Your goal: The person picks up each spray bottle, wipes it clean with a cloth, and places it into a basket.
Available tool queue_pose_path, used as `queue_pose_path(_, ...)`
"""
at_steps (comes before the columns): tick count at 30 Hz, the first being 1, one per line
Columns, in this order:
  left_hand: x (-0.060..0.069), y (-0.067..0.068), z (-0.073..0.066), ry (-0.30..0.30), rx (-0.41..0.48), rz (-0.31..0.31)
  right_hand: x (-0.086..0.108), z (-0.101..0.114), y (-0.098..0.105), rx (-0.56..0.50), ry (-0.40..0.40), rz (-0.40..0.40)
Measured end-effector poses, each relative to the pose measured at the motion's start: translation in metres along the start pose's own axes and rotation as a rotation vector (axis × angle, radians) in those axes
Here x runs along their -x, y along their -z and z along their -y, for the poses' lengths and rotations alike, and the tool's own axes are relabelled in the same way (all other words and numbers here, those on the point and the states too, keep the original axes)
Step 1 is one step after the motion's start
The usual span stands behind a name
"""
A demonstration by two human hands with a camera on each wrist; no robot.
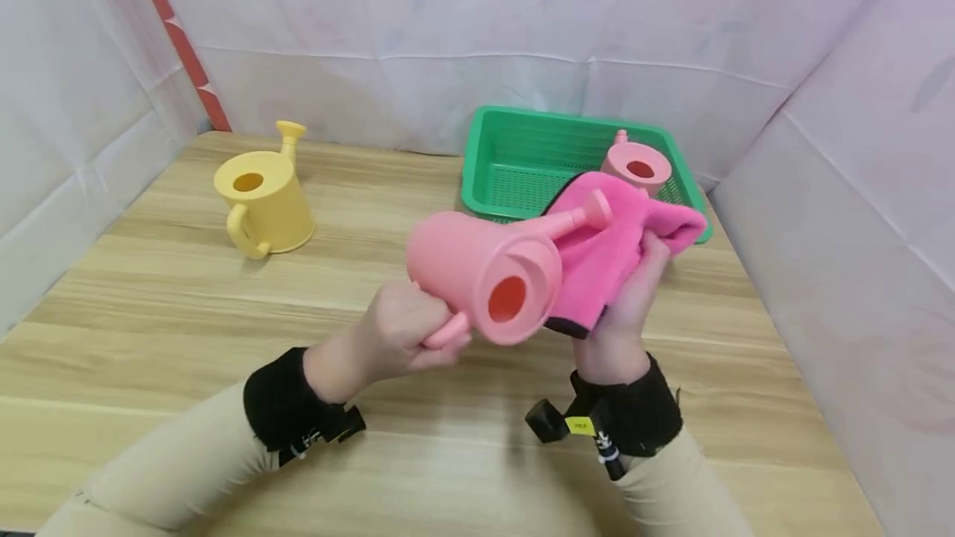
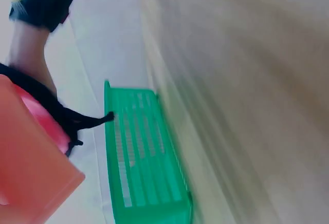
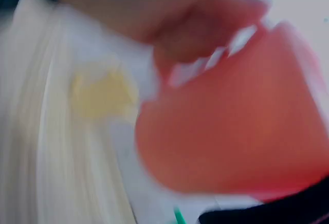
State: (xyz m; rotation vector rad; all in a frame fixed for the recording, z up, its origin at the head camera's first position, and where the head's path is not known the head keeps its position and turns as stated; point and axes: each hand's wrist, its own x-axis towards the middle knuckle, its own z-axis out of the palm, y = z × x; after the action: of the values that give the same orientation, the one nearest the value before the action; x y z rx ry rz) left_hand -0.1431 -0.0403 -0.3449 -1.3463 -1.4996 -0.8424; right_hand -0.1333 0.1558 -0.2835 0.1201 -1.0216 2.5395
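My left hand (image 1: 409, 323) grips the handle of a pink watering can (image 1: 455, 259), held tilted above the table with its opening facing me. In the right wrist view the left fingers curl round that handle, somewhat blurred. My right hand (image 1: 625, 305) holds a bright pink cloth (image 1: 597, 251) with black edging, bunched between fingers and thumb. The cloth lies beside and behind the can's spout (image 1: 570, 218); whether they touch I cannot tell. In the left wrist view, the can's base and the cloth's dark edge show at the left.
A green basket (image 1: 515, 118) stands at the back right, with another pink watering can (image 1: 637, 164) inside it. At the back left a yellow watering can (image 1: 272, 205) stands upright on the wooden table (image 1: 149, 338). White sheets (image 1: 477, 15) hang around the table.
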Motion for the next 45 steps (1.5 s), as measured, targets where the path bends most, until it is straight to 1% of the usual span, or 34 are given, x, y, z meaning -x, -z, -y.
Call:
queue_pose_path(2, -0.002, 0.002, -0.006, -0.03, 0.002, 0.055, -0.004, -0.002, 0.004, 0.195, 0.159, 0.044)
queue_pose_path(3, -0.003, 0.002, -0.009, -0.042, 0.001, 0.073, -0.007, -0.003, 0.006, 0.293, 0.239, 0.074)
queue_pose_path(4, -0.004, 0.003, -0.011, -0.051, 0.002, 0.084, -0.009, -0.004, 0.008, 0.38, 0.303, 0.093)
queue_pose_path(5, -0.004, 0.004, -0.013, -0.054, 0.002, 0.092, -0.011, -0.004, 0.011, 0.45, 0.351, 0.108)
queue_pose_path(6, -0.005, 0.005, -0.014, -0.053, 0.005, 0.097, -0.012, -0.005, 0.015, 0.514, 0.362, 0.114)
queue_pose_path(8, -0.005, 0.007, -0.017, -0.055, 0.0, 0.089, -0.013, -0.005, 0.019, 0.621, 0.341, 0.111)
queue_pose_path(10, -0.005, 0.008, -0.018, -0.06, 0.0, 0.083, -0.012, -0.005, 0.022, 0.719, 0.314, 0.07)
queue_pose_path(12, -0.005, 0.009, -0.019, -0.063, 0.005, 0.083, -0.01, -0.004, 0.023, 0.775, 0.309, 0.038)
queue_pose_path(15, -0.005, 0.01, -0.021, -0.059, 0.019, 0.081, -0.01, -0.005, 0.023, 0.793, 0.353, 0.023)
queue_pose_path(18, -0.005, 0.009, -0.022, -0.056, 0.046, 0.058, -0.009, -0.006, 0.023, 0.778, 0.404, 0.012)
queue_pose_path(21, -0.006, 0.008, -0.022, -0.054, 0.083, 0.025, -0.007, -0.008, 0.021, 0.722, 0.462, 0.02)
queue_pose_path(25, -0.007, 0.007, -0.024, -0.037, 0.135, 0.001, -0.003, -0.007, 0.015, 0.646, 0.579, 0.04)
queue_pose_path(27, -0.007, 0.006, -0.025, -0.034, 0.147, -0.002, -0.001, -0.007, 0.012, 0.645, 0.629, 0.045)
queue_pose_path(29, -0.006, 0.006, -0.026, -0.036, 0.148, -0.001, 0.001, -0.007, 0.012, 0.668, 0.675, 0.055)
queue_pose_path(31, -0.004, 0.006, -0.026, -0.05, 0.119, 0.001, 0.003, -0.007, 0.012, 0.7, 0.715, 0.077)
queue_pose_path(33, -0.001, 0.008, -0.025, -0.053, 0.074, 0.002, 0.003, -0.007, 0.012, 0.726, 0.788, 0.128)
queue_pose_path(34, 0.0, 0.009, -0.025, -0.046, 0.052, 0.002, 0.003, -0.006, 0.011, 0.724, 0.824, 0.175)
queue_pose_path(36, 0.003, 0.011, -0.022, -0.012, 0.02, -0.006, 0.003, -0.005, 0.009, 0.714, 0.906, 0.281)
queue_pose_path(38, 0.006, 0.013, -0.02, 0.043, 0.008, -0.025, 0.004, -0.004, 0.005, 0.701, 0.962, 0.414)
queue_pose_path(41, 0.008, 0.016, -0.016, 0.124, 0.0, -0.061, 0.01, -0.003, 0.002, 0.691, 0.946, 0.583)
queue_pose_path(45, 0.01, 0.019, -0.013, 0.175, -0.025, -0.082, 0.018, -0.004, 0.001, 0.683, 0.834, 0.808)
